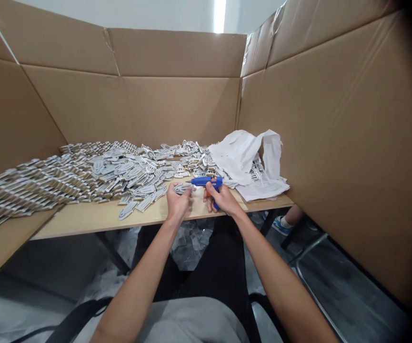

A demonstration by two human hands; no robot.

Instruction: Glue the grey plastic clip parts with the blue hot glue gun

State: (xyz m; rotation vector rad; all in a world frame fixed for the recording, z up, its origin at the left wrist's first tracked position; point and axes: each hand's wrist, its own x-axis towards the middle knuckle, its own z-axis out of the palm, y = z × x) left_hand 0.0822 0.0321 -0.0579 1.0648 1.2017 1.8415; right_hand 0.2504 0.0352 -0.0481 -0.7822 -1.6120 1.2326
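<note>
My right hand (pixel 222 197) is wrapped round the handle of a blue glue gun (pixel 206 181), whose nozzle points left. In my left hand (pixel 179 202) is a small grey flat cut-out piece (pixel 181 188) with a rounded end, held close to the nozzle. Both hands are just above the front edge of the wooden table (pixel 95 220). Left of my left hand lie loose pieces of the same kind (pixel 145 197), some near the table's edge. Whether the nozzle touches the held piece I cannot tell.
Tight rows of stacked pieces (pixel 23 188) cover the left side, with a loose heap (pixel 127 169) in the middle. White crumpled sheets (pixel 241 152) lie at the right. Tall cardboard walls (pixel 177 95) enclose the table. Another person's shoe (pixel 280 225) shows beneath, right.
</note>
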